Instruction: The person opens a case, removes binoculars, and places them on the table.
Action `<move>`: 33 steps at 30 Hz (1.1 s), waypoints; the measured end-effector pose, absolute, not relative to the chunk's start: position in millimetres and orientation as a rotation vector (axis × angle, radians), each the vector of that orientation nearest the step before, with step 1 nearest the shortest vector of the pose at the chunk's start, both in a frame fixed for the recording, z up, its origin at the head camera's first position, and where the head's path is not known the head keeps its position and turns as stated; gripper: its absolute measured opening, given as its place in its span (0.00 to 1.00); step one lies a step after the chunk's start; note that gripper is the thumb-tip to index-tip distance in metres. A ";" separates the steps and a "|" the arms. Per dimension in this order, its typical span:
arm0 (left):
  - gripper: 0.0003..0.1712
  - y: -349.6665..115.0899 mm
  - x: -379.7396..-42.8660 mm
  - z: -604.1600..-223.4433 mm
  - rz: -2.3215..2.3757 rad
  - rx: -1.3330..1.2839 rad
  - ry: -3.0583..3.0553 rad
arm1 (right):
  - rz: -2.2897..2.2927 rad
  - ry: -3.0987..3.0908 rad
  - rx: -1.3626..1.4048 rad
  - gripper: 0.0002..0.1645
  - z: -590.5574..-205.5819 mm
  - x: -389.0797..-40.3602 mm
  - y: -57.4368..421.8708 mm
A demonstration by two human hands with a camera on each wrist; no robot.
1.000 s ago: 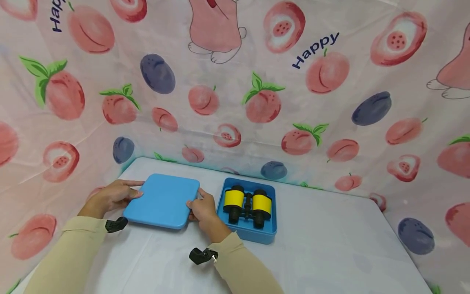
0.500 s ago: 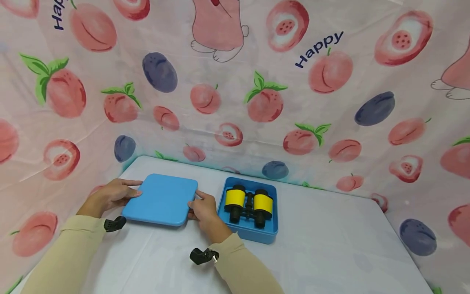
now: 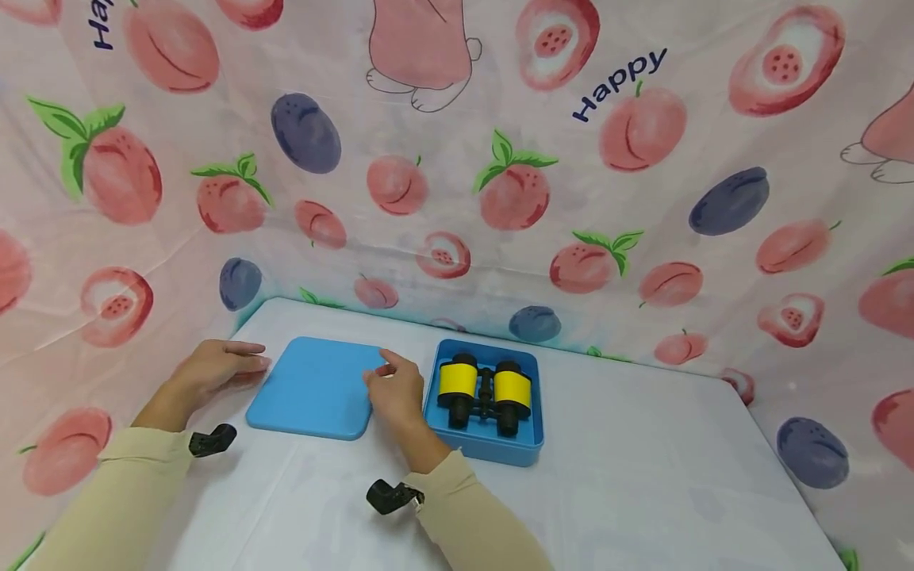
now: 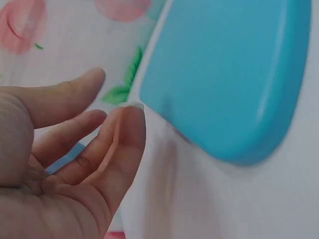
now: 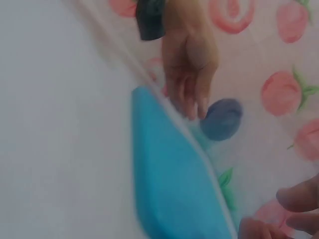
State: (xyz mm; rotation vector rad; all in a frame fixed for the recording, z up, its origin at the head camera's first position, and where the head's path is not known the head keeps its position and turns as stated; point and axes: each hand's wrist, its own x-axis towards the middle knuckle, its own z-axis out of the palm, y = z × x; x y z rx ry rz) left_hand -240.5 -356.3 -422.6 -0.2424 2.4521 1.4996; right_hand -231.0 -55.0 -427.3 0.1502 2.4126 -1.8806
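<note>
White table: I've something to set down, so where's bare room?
Bare: white table from the blue box to the right edge; smaller, between the sleeves. Crowded: blue lid, flanked by left hand and right hand; box holds binoculars.

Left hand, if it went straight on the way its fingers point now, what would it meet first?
Probably the blue lid: in the head view, the fingers of the left hand point toward its left edge. Height is unclear, so they might pass just above it.

On the cloth (image 3: 443,143), dark blue print (image 3: 620,83) reads "Happy", slanting above a peach (image 3: 643,131); at upper left a second word (image 3: 101,25), cut off, begins "Ha".
</note>
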 end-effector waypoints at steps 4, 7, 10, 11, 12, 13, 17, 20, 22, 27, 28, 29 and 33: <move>0.43 -344.1 -241.7 -413.7 1.614 -0.181 2.370 | -2.148 2.068 0.137 0.29 -410.1 -233.0 -37.5; 0.44 -331.5 -241.9 -406.8 1.700 -0.134 2.307 | -2.245 1.911 0.132 0.29 -399.0 -234.8 -20.7; 0.44 -315.6 -242.6 -401.3 1.800 -0.072 2.234 | -2.274 1.873 0.132 0.29 -389.0 -236.0 -3.2; 0.44 -309.7 -243.1 -399.7 1.823 -0.056 2.210 | -2.275 1.880 0.128 0.29 -386.1 -236.5 3.0; 0.44 -303.3 -243.8 -398.3 1.851 -0.038 2.183 | -2.269 1.887 0.128 0.29 -383.5 -237.3 9.7; 0.43 -296.3 -244.5 -396.9 1.866 -0.020 2.166 | -2.261 1.901 0.121 0.29 -381.9 -238.6 16.8; 0.41 -264.6 -247.3 -390.8 1.862 0.030 2.142 | -2.203 1.969 0.124 0.28 -379.6 -244.6 48.6; 0.39 -236.4 -250.0 -388.2 1.830 0.051 2.144 | -2.141 2.053 0.135 0.27 -380.3 -248.5 72.7; 0.38 -216.4 -252.7 -388.6 1.804 0.053 2.140 | -2.069 2.144 0.113 0.27 -381.5 -249.8 87.8; 0.35 -166.3 -261.0 -395.5 1.739 0.010 2.120 | -1.813 2.408 -0.026 0.27 -387.0 -249.1 118.8; 0.35 -157.3 -262.6 -397.6 1.729 0.002 2.118 | -1.767 2.450 -0.058 0.27 -388.3 -248.8 123.4; 0.35 -149.3 -263.5 -399.4 1.721 0.006 2.112 | -1.719 2.492 -0.094 0.28 -389.8 -248.6 127.6; 0.37 -124.0 -265.4 -407.6 1.715 0.018 2.086 | -1.492 2.656 -0.205 0.33 -396.6 -247.6 141.3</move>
